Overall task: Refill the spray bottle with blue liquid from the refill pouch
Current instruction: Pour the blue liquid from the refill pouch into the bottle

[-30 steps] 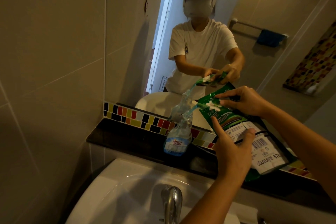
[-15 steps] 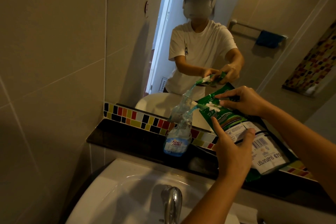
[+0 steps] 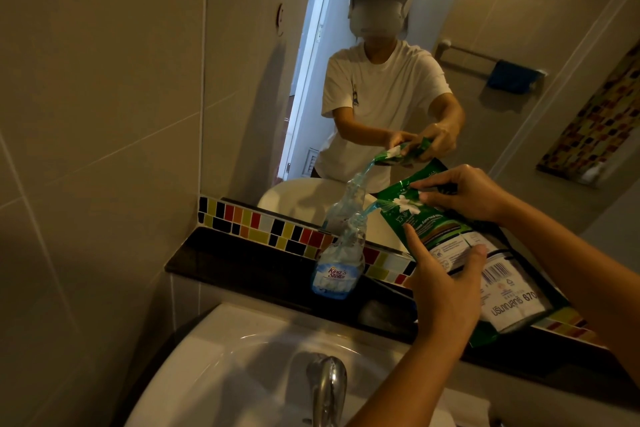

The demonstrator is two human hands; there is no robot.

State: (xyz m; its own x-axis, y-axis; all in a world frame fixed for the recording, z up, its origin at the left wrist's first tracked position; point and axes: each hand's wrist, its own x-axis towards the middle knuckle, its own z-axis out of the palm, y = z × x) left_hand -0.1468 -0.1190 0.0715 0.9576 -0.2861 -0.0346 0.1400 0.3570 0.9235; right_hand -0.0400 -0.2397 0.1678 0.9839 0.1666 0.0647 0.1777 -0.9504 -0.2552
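The pour is under way: a thin blue stream (image 3: 372, 210) runs from the pouch (image 3: 460, 253) corner into the bottle (image 3: 341, 263), standing on the bench (image 3: 249, 263) just left of the left hand (image 3: 440, 274). Both hands clasp the pouch, the right hand (image 3: 464, 192) above. The bottle looks only partly filled, so most filling remains.

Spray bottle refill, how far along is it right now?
Done: the spray bottle stands uncapped on the black ledge. In hand: left hand and right hand tilt the refill pouch, blue liquid streaming in. Left: finish filling and refit the sprayer, which is not visible.
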